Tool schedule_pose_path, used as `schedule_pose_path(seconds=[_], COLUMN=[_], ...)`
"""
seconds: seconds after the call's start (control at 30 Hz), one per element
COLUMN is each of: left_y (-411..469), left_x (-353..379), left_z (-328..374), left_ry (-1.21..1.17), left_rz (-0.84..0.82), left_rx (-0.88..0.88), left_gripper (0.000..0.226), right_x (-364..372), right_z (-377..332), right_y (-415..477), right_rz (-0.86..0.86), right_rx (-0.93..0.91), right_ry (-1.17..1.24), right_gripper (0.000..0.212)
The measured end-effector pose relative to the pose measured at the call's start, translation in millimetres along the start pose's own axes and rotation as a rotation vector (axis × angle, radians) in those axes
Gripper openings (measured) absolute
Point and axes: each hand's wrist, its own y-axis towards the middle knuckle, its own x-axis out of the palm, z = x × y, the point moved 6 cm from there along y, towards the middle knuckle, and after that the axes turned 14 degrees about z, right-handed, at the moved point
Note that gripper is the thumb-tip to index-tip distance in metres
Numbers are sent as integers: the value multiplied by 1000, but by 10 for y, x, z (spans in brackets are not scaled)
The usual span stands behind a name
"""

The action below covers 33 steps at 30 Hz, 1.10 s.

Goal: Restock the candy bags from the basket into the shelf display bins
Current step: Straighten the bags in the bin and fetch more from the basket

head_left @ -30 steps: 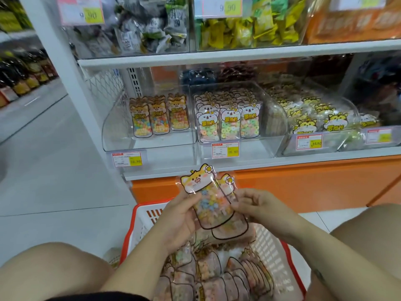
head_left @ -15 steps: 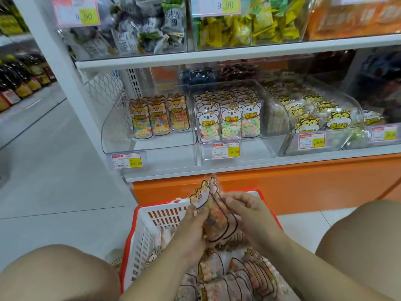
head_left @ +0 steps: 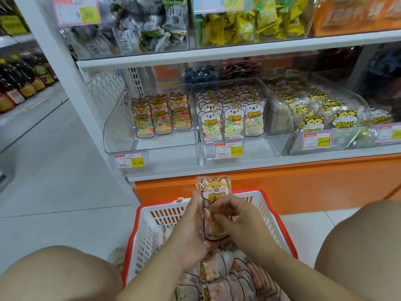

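Observation:
Both hands hold a small stack of orange fox candy bags [head_left: 213, 192] upright above the white basket with a red rim [head_left: 280, 227]. My left hand [head_left: 191, 233] grips the stack from the left and behind. My right hand [head_left: 236, 220] curls over its front and right edge. More candy bags [head_left: 227, 281] lie in the basket below. On the lower shelf, the left clear bin [head_left: 121, 135] holds three rows of the same fox bags [head_left: 160, 117] at its back.
The middle bin holds koala bags [head_left: 232, 118], the right bin yellow hamster bags [head_left: 321, 116]. An upper shelf [head_left: 217, 54] carries bins of wrapped sweets. An orange base [head_left: 303, 181] runs under the shelf. My knees flank the basket. Bottles line the far left aisle.
The bags have turned from tilted and edge-on to upright, face toward me, squared into one stack. My right hand has closed over their front. The view has shifted slightly.

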Motion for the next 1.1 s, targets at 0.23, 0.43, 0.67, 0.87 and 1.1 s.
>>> schedule_pose_path(seconds=[0.23,0.43,0.67,0.87,1.1], left_y=[1,-118,-333,-260,159], left_x=[-19,4,-188,-512,-616], left_z=[168,594,1387,2102,2551], left_ry=[77,435,708,870,784], left_rz=[43,72,74,244,377], left_rx=[205,489,701,912,1022], left_gripper=[52,50,33,38,36], right_x=[-130,139,446,576,947], right_z=[-12,-330,-775,-1379,-1841], right_y=[112,251,586,1154,1726], right_rz=[120,-91,-135,-168,-137], right_rx=[147,306,232,-152,-608], right_ry=[-32,384,449,122,-482], right_gripper=[68,20,27,47,51])
